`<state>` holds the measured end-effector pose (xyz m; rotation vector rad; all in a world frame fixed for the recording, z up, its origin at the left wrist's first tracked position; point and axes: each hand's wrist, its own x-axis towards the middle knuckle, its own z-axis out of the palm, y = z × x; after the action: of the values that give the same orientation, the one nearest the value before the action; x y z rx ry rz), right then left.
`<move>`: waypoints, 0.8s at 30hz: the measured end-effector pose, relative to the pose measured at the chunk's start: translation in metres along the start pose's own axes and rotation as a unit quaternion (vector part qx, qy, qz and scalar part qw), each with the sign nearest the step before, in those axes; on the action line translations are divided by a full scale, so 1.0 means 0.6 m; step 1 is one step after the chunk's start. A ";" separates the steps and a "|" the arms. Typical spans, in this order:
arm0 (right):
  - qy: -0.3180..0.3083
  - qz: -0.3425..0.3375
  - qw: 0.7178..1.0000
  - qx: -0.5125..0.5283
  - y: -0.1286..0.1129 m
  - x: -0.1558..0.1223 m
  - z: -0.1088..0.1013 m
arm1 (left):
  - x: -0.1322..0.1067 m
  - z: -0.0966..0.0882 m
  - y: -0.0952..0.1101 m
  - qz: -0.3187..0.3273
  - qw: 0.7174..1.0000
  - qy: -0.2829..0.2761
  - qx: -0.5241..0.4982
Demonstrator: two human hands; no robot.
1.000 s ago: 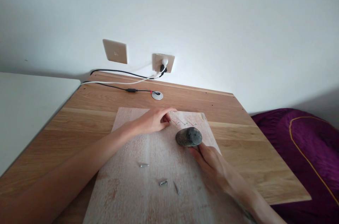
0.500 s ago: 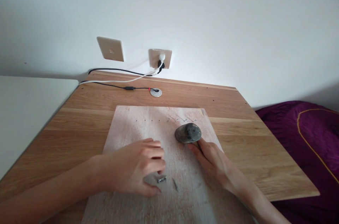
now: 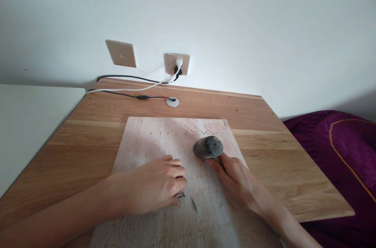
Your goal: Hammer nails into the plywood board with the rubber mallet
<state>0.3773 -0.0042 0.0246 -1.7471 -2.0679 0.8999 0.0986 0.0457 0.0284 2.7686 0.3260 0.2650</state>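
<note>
My left hand [image 3: 164,185] is closed low over the wooden board [image 3: 138,144], with shiny nails [image 3: 181,195] sticking out between thumb and fingers; how many it holds is hidden. On the board just right of it lies a single loose nail [image 3: 194,204]. My right hand [image 3: 235,173] grips the handle of a hammer [image 3: 208,147] whose rounded dark head faces up above the board. Beyond the hammer head, several nails [image 3: 205,133] stand in a row in the board. Small dark holes [image 3: 168,133] continue that row to the left.
The board rests on a wooden desk [image 3: 273,158] against a white wall. Behind it are a cable grommet [image 3: 172,101], black and white cables [image 3: 126,89] and a socket with plugs [image 3: 178,64]. A white surface [image 3: 35,119] adjoins at left; purple fabric [image 3: 337,142] lies right.
My left hand has closed its thumb and fingers round the nails that lay beneath it on the board. The right hand and hammer have stayed in place.
</note>
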 end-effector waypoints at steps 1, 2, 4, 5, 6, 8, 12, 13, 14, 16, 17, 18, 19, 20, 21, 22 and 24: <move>0.002 -0.002 1.000 -0.003 0.001 -0.001 0.000 | -0.001 0.001 0.001 0.001 1.000 -0.003 0.004; 0.004 -0.004 1.000 -0.006 0.002 -0.001 0.000 | -0.001 0.003 0.002 0.000 1.000 -0.007 0.006; 0.006 -0.006 1.000 -0.008 0.004 -0.002 0.001 | -0.002 0.005 0.005 -0.004 1.000 -0.013 0.007; 0.006 -0.007 1.000 -0.007 0.005 -0.002 0.002 | -0.002 0.005 0.007 -0.008 1.000 -0.014 0.008; 0.006 -0.008 1.000 -0.005 0.005 -0.002 0.002 | -0.001 0.005 0.009 -0.012 1.000 -0.013 0.011; 0.009 -0.009 1.000 -0.001 0.006 -0.002 0.003 | -0.001 0.003 0.012 -0.019 1.000 -0.014 0.016; 0.004 0.001 1.000 0.007 0.003 0.000 0.003 | -0.002 -0.003 0.015 -0.031 0.999 -0.029 0.013; 0.005 0.005 1.000 0.008 0.002 0.000 0.002 | -0.003 -0.004 0.015 -0.032 0.999 -0.029 0.011; 0.004 0.007 1.000 0.007 0.001 0.001 0.001 | -0.005 -0.004 0.016 -0.030 0.999 -0.027 0.011; 0.004 0.006 1.000 0.008 -0.002 0.001 -0.001 | -0.008 -0.004 0.017 -0.026 0.999 -0.026 0.013; 0.003 0.006 1.000 0.010 -0.004 0.002 -0.001 | -0.009 -0.003 0.019 -0.025 0.999 -0.024 0.016; 0.001 0.005 1.000 0.013 -0.006 0.002 -0.002 | -0.010 -0.002 0.021 -0.024 0.999 -0.022 0.022; -0.001 0.005 1.000 0.017 -0.007 0.002 -0.003 | -0.010 -0.001 0.024 -0.022 0.999 -0.019 0.030; -0.002 0.005 1.000 0.021 -0.009 0.002 -0.004 | -0.009 -0.001 0.027 -0.022 0.999 -0.016 0.039; -0.001 0.005 1.000 0.023 -0.010 0.002 -0.004 | -0.008 0.000 0.031 -0.020 0.999 -0.015 0.049; -0.002 0.005 1.000 0.023 -0.011 0.002 -0.004 | -0.007 0.000 0.035 -0.018 0.998 -0.015 0.059; -0.002 0.006 1.000 0.019 -0.011 0.002 -0.004 | -0.005 -0.001 0.041 -0.013 0.997 -0.020 0.068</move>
<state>0.3733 -0.0027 0.0304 -1.7424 -2.0302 0.9401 0.1006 0.0225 0.0373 2.8979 0.3817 0.1868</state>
